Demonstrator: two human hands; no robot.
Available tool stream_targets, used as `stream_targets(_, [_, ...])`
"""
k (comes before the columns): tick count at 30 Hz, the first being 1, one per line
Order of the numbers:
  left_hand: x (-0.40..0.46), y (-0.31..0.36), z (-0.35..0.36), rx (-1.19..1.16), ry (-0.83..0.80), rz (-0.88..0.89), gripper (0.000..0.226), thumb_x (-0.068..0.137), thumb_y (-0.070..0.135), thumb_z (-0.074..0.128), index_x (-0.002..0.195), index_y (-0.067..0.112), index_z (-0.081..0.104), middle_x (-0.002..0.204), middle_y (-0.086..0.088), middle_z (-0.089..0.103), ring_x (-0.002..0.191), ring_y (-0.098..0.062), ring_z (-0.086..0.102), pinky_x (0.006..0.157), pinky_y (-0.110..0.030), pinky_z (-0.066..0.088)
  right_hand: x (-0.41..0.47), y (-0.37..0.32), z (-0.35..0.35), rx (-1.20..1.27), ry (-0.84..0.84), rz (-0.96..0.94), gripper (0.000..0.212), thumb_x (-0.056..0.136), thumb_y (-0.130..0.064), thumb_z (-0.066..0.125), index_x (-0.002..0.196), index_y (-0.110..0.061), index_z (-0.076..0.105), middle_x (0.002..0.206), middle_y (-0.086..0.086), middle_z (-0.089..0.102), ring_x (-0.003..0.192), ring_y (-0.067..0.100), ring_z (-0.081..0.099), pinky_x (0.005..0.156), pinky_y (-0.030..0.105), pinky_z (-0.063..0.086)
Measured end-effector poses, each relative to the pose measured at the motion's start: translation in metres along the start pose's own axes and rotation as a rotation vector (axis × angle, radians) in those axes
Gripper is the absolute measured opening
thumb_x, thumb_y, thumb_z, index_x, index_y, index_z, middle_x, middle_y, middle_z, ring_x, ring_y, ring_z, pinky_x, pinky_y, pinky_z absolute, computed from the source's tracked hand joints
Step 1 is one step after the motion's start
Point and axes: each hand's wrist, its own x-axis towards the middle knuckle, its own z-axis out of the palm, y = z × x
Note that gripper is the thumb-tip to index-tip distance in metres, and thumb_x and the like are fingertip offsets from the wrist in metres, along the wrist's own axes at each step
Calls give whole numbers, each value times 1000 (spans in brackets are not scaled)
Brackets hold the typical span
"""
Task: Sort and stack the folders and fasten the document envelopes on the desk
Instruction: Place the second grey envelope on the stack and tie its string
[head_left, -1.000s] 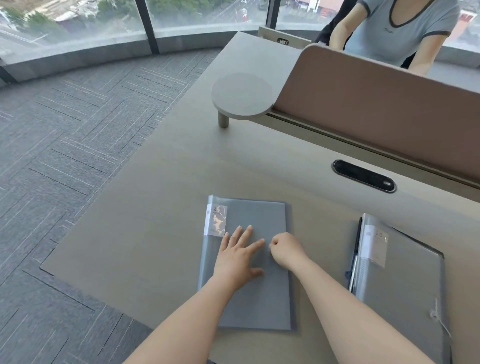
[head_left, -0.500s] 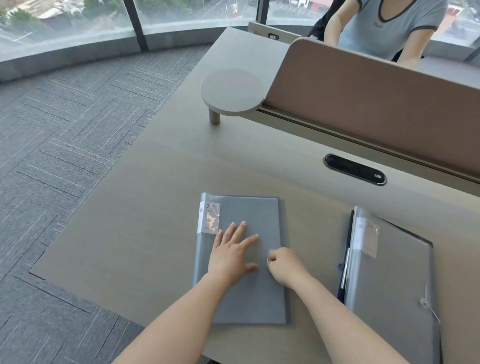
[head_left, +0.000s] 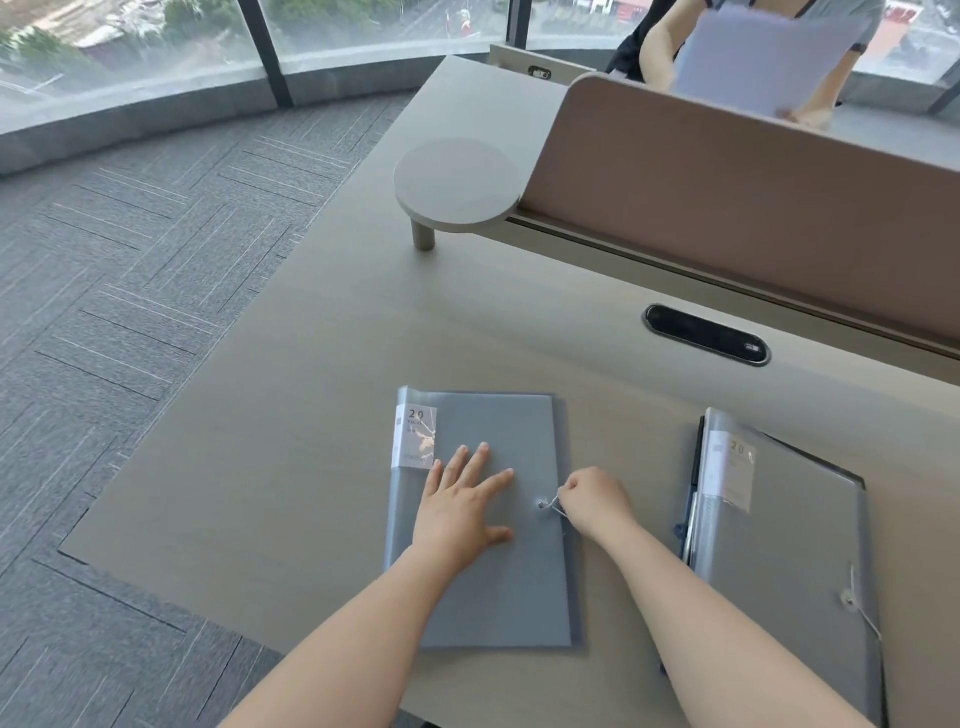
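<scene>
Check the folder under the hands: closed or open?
Closed. The grey folder lies flat with its cover down; the left hand presses it while the right hand pinches its string.

Bright daylight is pouring in through the windows (head_left: 363, 36) along the top of the frame, washing out the view beyond. Shadows on the desk (head_left: 291, 415) are staying soft and faint. Wide-angle distortion is bending the edges, and motion blur is smearing the papers (head_left: 763, 57) at upper right.

Right hand (head_left: 592, 499) now pinching string (head_left: 555, 505) off envelope (head_left: 498, 571) button; person opposite lifted paper (head_left: 763, 52).
</scene>
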Motion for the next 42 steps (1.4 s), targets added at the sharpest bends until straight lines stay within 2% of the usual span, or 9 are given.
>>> stream_targets(9, [2,-3,0,15,-9,14,80,84,58,63,151,46,22,167,7,-4,154,-18,-8,123,-40,-5,11,-12,13,144,70,-84,21,89,-29,56,71,-19,54,74,-2,64,76,25,59,62,30,38])
stream_targets(16, [-16,-23,-5,-22,160,-201,89,85,54,62,157,32,13,167,-4,0,154,-24,-4,123,-41,-2,8,12,8,331,275,11,24,92,-19,53,115,-14,60,103,5,67,95,28,61,73,28,37])
stream_targets(18, [-22,-32,-8,-69,223,-312,90,85,53,62,157,29,14,167,-6,3,154,-25,0,122,-42,5,6,18,9,337,295,36,23,91,-13,50,108,-12,66,105,7,70,97,30,62,73,28,39])
stream_targets(20, [-28,-40,-11,-162,265,-445,91,84,52,65,156,23,18,164,-8,15,151,-28,14,118,-40,21,1,17,10,326,280,56,22,88,-9,47,84,-16,68,83,5,68,78,29,57,62,29,37])
stream_targets(23, [-34,-47,-14,-327,310,-615,84,83,49,68,150,15,32,145,-10,42,131,-30,39,101,-40,40,-9,12,7,310,254,79,34,80,-2,44,52,-19,37,51,1,35,58,24,31,48,33,22])
stream_targets(26, [-34,-49,-16,-486,303,-729,64,82,45,70,132,10,50,124,-7,58,119,-31,48,95,-41,43,-14,7,8,351,228,91,35,73,1,45,48,-17,29,47,4,31,53,23,25,48,33,17])
stream_targets(32, [-32,-51,-27,-944,251,-809,27,79,33,74,73,15,56,86,-4,63,84,-29,62,84,-44,54,5,22,21,655,104,257,19,72,-1,48,58,-8,59,65,16,65,61,28,56,62,38,50])
stream_targets(37, [-34,-54,-34,-1248,266,-747,36,82,27,77,103,9,55,108,-14,65,100,-35,67,84,-48,55,-10,21,12,932,50,292,27,74,12,48,55,-6,52,52,9,47,45,22,44,54,32,40])
stream_targets(42, [-39,-46,-52,-1286,298,-641,27,86,24,74,102,10,56,105,-18,72,93,-37,71,84,-57,57,-24,28,15,995,-22,190,14,75,-1,53,70,-14,52,63,7,44,54,21,43,60,32,43])
